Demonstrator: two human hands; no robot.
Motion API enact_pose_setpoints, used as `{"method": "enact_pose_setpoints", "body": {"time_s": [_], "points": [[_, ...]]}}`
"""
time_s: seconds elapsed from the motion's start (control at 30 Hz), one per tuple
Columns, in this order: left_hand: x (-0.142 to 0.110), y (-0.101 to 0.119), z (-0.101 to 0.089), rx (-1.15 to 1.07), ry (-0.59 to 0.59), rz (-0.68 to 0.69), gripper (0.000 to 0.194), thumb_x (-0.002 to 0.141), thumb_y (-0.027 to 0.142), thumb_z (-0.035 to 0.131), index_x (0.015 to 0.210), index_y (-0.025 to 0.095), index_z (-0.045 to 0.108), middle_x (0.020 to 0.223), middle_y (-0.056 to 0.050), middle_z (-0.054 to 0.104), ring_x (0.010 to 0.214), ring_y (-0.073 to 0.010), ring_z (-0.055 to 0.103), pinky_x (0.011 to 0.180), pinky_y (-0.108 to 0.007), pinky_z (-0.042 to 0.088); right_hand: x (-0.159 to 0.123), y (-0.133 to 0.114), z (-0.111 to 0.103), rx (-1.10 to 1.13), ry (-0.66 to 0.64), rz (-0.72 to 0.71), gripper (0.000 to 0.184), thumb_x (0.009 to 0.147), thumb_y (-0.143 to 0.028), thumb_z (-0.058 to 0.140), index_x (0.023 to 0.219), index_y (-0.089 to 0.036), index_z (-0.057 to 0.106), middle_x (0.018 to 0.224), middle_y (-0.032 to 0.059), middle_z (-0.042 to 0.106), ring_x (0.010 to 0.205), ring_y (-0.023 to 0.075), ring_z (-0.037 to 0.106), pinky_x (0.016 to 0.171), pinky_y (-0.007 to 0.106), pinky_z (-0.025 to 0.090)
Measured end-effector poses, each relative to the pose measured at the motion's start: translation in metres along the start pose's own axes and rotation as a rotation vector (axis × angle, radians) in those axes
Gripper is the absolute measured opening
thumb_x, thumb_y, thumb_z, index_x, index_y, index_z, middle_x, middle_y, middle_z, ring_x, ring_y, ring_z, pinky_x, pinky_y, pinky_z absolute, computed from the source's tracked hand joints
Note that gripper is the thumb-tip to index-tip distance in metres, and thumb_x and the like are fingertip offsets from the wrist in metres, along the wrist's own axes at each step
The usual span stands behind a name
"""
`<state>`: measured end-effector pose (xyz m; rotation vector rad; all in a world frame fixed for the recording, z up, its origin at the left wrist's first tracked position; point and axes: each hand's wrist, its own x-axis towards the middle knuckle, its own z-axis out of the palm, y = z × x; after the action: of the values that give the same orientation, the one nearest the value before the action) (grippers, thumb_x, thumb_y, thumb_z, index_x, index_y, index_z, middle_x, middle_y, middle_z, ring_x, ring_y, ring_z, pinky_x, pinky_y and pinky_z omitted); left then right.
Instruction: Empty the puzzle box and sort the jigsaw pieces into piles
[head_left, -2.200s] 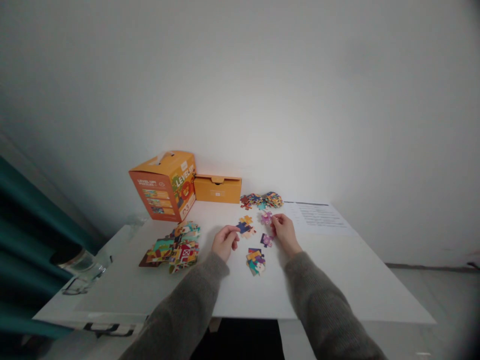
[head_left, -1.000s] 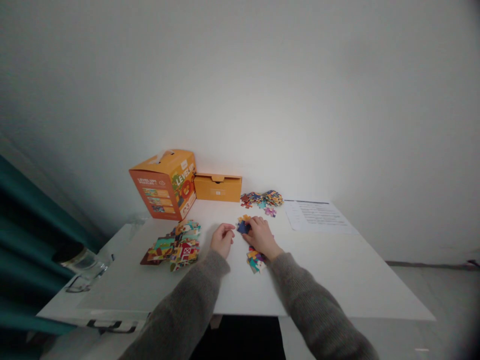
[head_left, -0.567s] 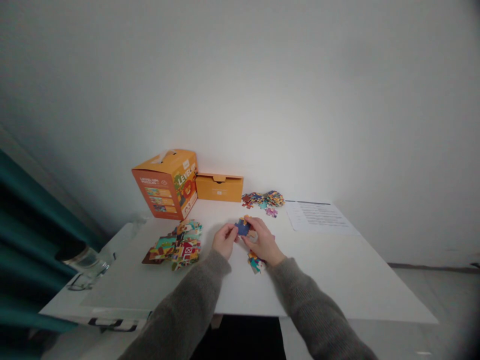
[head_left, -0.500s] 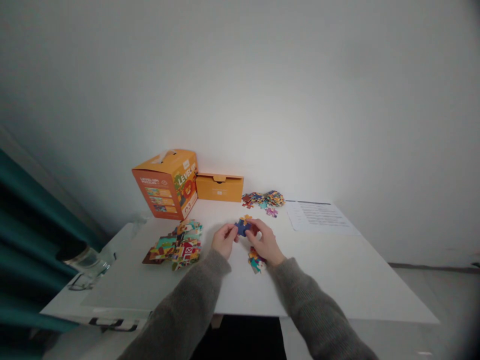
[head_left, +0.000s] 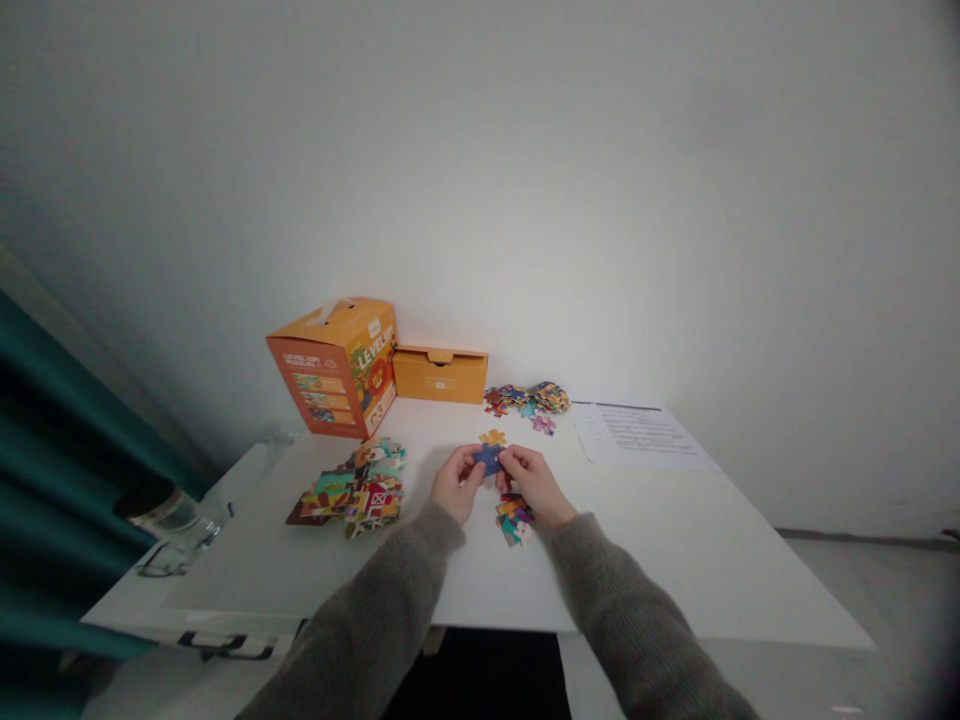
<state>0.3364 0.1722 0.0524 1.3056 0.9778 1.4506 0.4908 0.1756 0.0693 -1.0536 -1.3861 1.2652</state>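
Between my two hands a blue jigsaw puzzle piece (head_left: 489, 460) is held just above the table. My left hand (head_left: 456, 484) pinches its left side, and my right hand (head_left: 534, 482) grips its right side with thumb and fingers. Right behind it shows a yellow puzzle piece (head_left: 493, 438); whether the two are joined I cannot tell. Below my right hand lies a small cluster of multicoloured puzzle pieces (head_left: 514, 522), partly covered by the hand. To the left of my left hand is a larger heap of colourful puzzle pieces (head_left: 352, 490).
An orange puzzle box (head_left: 330, 370) stands at the back left, beside a flat yellow box (head_left: 441, 376). More puzzle pieces (head_left: 547, 398) are piled by the wall, with a pink piece (head_left: 544, 425) in front. A printed sheet (head_left: 645, 435) lies right; a glass jar (head_left: 169, 518) is far left.
The blue piece has turned a little between my hands and shifted slightly right. My left hand has moved slightly right, and its fingers now cover the piece's left edge.
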Motion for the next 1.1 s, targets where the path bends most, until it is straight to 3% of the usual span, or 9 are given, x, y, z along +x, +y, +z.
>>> {"method": "enact_pose_setpoints", "body": {"time_s": [0.2,0.3,0.4,0.57,0.7,0.8,0.9,1.0,1.1], "points": [[-0.019,0.045,-0.014,0.264,-0.029,0.157,0.029,0.076,0.018,0.065,0.104,0.022,0.072,0.080,-0.004,0.067,0.073,-0.0180,0.059,0.073,-0.029,0.048,0.002,0.000,-0.006,-0.103,0.129,-0.114,0.041,0.087,-0.058,0.054,0.075,-0.019,0.062,0.055,-0.0027,0.053,0.048,0.0103,0.043,0.046,0.021,0.035],[-0.004,0.075,-0.045,0.341,-0.045,0.225,0.027,0.069,0.012,0.066,0.093,0.022,0.074,0.086,-0.007,0.069,0.078,-0.0208,0.060,0.074,-0.031,0.048,0.002,-0.001,-0.007,-0.152,0.133,-0.133,0.039,0.088,-0.055,0.053,0.078,-0.019,0.064,0.057,-0.0019,0.055,0.050,0.0111,0.044,0.048,0.022,0.036],[0.029,0.092,-0.094,0.389,-0.022,0.132,0.022,0.061,0.007,0.068,0.077,0.020,0.071,0.071,-0.004,0.067,0.068,-0.0190,0.060,0.064,-0.027,0.046,0.002,-0.003,-0.010,-0.201,0.134,-0.150,0.036,0.089,-0.052,0.052,0.079,-0.020,0.064,0.064,0.0005,0.061,0.055,0.0130,0.049,0.052,0.024,0.039],[0.075,0.086,-0.171,0.648,-0.049,-0.106,0.017,0.054,0.006,0.068,0.059,0.020,0.061,0.056,0.001,0.063,0.053,-0.0165,0.057,0.055,-0.024,0.040,0.005,-0.005,-0.035,-0.450,0.271,-0.223,0.029,0.089,-0.044,0.050,0.085,-0.020,0.066,0.065,0.0007,0.061,0.060,0.0164,0.054,0.059,0.027,0.042],[0.085,0.070,-0.199,0.938,-0.153,-0.110,0.015,0.054,0.010,0.068,0.055,0.022,0.057,0.049,0.004,0.055,0.049,-0.0154,0.051,0.054,-0.024,0.035,0.009,0.006,-0.062,-0.566,0.336,-0.202,0.027,0.088,-0.038,0.047,0.094,-0.021,0.068,0.064,0.0003,0.059,0.059,0.0171,0.053,0.060,0.028,0.042],[0.087,0.064,-0.206,1.132,-0.208,-0.115,0.015,0.057,0.014,0.068,0.055,0.022,0.055,0.054,0.002,0.056,0.054,-0.0172,0.052,0.058,-0.026,0.036,0.012,0.016,-0.072,-0.650,0.334,-0.219,0.021,0.083,-0.032,0.053,0.089,-0.021,0.070,0.069,0.0025,0.062,0.064,0.0181,0.055,0.067,0.030,0.044],[0.085,0.063,-0.200,1.241,-0.243,-0.035,0.014,0.063,0.019,0.067,0.058,0.021,0.054,0.064,-0.003,0.059,0.066,-0.0210,0.057,0.067,-0.029,0.040,0.014,0.023,-0.074,-0.740,0.300,-0.259,0.018,0.081,-0.027,0.055,0.084,-0.021,0.072,0.079,0.0062,0.066,0.079,0.0208,0.058,0.081,0.033,0.045],[0.072,0.067,-0.173,1.303,-0.302,0.113,0.004,0.075,0.022,0.058,0.076,0.020,0.061,0.086,-0.007,0.065,0.086,-0.0247,0.060,0.082,-0.034,0.044,0.014,0.025,-0.074,-0.860,0.244,-0.239,0.025,0.084,-0.021,0.048,0.091,-0.018,0.072,0.089,0.0091,0.067,0.091,0.0216,0.059,0.088,0.035,0.044],[0.049,0.072,-0.125,1.342,-0.424,0.228,0.018,0.084,0.023,0.050,0.096,0.019,0.063,0.100,-0.009,0.066,0.099,-0.0256,0.060,0.094,-0.038,0.044,0.014,0.025,-0.076,-0.953,0.209,-0.222,0.029,0.087,-0.018,0.044,0.098,-0.016,0.071,0.094,0.0104,0.067,0.095,0.0209,0.059,0.089,0.033,0.044]]}}
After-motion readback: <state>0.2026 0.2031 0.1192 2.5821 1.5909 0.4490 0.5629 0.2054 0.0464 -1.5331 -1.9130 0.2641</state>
